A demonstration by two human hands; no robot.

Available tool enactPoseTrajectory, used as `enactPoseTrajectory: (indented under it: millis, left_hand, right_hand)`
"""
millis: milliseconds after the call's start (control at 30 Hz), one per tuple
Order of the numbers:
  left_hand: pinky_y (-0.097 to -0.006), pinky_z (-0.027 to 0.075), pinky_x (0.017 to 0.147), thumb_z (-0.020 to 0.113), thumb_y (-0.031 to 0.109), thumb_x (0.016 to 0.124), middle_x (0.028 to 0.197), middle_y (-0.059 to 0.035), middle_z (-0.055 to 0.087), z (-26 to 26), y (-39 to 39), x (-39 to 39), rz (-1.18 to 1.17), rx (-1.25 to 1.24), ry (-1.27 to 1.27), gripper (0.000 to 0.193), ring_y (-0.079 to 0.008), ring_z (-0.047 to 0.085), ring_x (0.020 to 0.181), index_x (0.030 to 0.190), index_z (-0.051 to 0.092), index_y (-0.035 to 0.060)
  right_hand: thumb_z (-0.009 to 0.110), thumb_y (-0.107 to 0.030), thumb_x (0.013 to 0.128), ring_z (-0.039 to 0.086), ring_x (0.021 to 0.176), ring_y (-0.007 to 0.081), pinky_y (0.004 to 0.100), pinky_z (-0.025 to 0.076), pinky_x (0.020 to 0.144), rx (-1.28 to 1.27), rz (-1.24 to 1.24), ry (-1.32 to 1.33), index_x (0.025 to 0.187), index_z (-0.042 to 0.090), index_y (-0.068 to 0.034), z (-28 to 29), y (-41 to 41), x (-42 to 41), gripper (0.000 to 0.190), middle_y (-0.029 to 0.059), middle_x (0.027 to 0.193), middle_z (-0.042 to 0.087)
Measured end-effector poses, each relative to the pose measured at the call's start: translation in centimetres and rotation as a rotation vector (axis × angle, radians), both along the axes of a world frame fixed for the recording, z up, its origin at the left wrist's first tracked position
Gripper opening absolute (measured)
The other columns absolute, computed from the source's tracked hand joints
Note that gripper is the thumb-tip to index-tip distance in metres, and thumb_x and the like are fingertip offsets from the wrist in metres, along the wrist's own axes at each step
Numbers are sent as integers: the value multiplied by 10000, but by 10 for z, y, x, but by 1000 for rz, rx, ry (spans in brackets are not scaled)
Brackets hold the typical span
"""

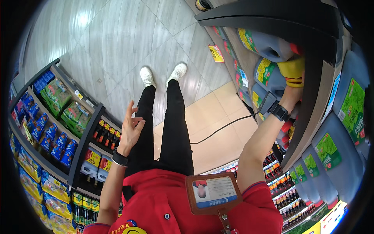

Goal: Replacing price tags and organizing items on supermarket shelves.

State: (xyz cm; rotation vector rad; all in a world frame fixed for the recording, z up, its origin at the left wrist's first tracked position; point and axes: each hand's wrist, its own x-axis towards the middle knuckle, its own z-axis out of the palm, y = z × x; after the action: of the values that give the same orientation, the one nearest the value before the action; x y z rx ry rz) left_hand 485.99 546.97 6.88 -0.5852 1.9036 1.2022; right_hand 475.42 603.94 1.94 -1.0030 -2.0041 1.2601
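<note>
My right hand point(295, 91) reaches into a shelf on the right, among large dark plastic jugs point(264, 74) with yellow and green labels and red caps. Beside its fingers is a yellow object point(290, 68) with a yellow ring point(295, 82) below it. The shelf's black edge hides most of the fingers, so the grip cannot be made out. A small grey device point(268, 102) with a black cable is strapped at that wrist. My left hand point(131, 128) hangs in the air before my left thigh, fingers apart and holding nothing.
Larger jugs with green labels point(327, 152) line the shelf above, at far right. On the left, a low shelf point(103, 109) holds blue cups point(57, 140), green packs point(55, 95) and bottles. A price tag point(216, 53) juts over the floor. The cable point(225, 128) crosses before my legs.
</note>
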Motion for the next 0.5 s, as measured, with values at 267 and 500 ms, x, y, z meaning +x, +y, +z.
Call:
enactPoseTrajectory:
  millis: [267, 500]
  left_hand:
    - [-349, 481, 808, 548, 3, 765, 1153, -215, 515, -10, 5, 0, -45, -7, 14, 717, -243, 627, 851, 1382, 193, 92]
    - [-333, 485, 790, 534, -19, 779, 1138, -196, 521, -13, -2, 3, -22, 10, -21, 693, -223, 624, 851, 1380, 207, 92]
  right_hand:
    - [582, -174, 811, 557, 952, 234, 346, 436, 844, 98, 41, -50, 1007, 576, -60, -7, -43, -66, 227, 127, 1026, 581]
    - [572, -171, 811, 576, 923, 227, 340, 453, 808, 555, 174, -322, 990, 572, -46, -42, -26, -90, 218, 136, 1007, 590]
